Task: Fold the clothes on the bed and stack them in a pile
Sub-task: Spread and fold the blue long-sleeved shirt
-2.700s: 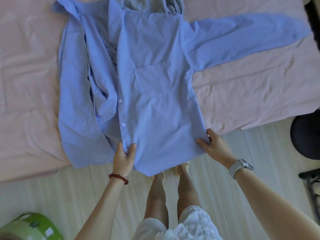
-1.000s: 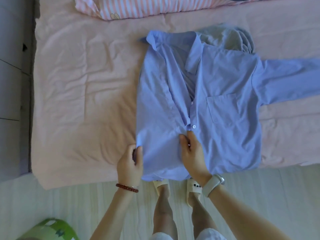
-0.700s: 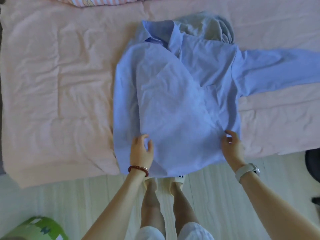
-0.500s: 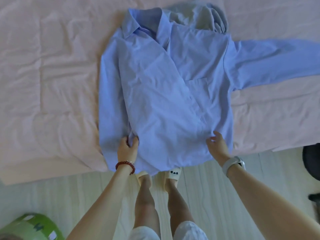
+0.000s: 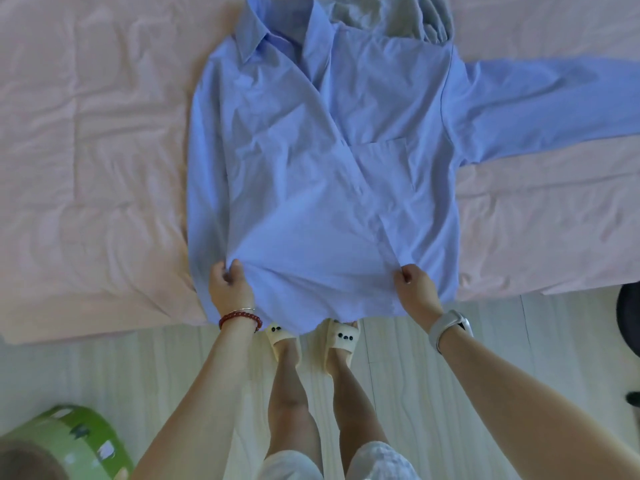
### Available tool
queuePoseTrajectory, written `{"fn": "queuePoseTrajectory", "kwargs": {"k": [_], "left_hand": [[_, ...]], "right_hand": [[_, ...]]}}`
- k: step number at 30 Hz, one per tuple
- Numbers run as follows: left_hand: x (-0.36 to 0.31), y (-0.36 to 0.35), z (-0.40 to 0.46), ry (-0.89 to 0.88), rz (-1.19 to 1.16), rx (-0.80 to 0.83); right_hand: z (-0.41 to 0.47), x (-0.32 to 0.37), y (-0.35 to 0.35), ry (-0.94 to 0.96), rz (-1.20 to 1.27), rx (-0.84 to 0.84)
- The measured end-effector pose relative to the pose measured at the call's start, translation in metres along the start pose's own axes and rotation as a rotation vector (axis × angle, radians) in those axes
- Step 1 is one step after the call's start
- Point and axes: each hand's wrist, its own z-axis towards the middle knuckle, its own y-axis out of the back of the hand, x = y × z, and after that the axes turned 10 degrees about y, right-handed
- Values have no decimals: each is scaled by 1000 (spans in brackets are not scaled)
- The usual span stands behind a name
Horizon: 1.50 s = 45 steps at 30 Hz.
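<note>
A light blue button shirt lies front up on the pink bed sheet, collar at the top, hem hanging over the bed's near edge. Its left front panel is folded across the chest and partly covers the pocket. The right sleeve stretches out flat to the right. My left hand pinches the folded panel's lower left edge. My right hand pinches the same panel's lower right corner. A grey garment lies bunched behind the collar.
The bed's near edge runs across the view just above my slippered feet on pale wood flooring. A green round container stands at the bottom left. A dark object sits by the floor at the right edge.
The shirt's left front panel was folded over the chest. Both hands then moved to the panel's lower corners and pinched them, pulling the fabric taut toward me.
</note>
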Motion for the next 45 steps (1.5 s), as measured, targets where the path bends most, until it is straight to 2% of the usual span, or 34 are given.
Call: {"fn": "queuePoseTrajectory", "kwargs": {"k": [2,4,6,8,10,13,21,28,34,38,41,45], "left_hand": [[3,16,5,-98,-42,-34],[10,27,8,-151,49,-29],[20,32,15,-128,225,42],[28,32,24,-23,338,138],[30,32,29,67,367,182],[22,32,29,22,370,181],[-44,22,47,-175,380,205],[-133,-3,125,-294,367,224],[-185,-41,204,-230,337,339],[-198,-64,224,-293,266,471],[-208,-75,229,-302,237,382],[-218,-71,245,-265,224,190]], "right_hand": [[-10,-5,-8,20,-12,31],[-19,-10,-18,27,-57,108],[-24,-13,-25,-10,-75,163],[-26,-14,-29,-47,-85,206],[-26,-8,-29,-42,-132,214],[-23,13,-23,35,-159,134],[14,107,-2,270,-121,92],[84,201,5,419,-123,33],[172,267,-8,358,-72,-78],[207,282,-16,176,-71,-81],[212,284,-19,175,-36,-136],[210,278,-11,379,-4,-273]]}}
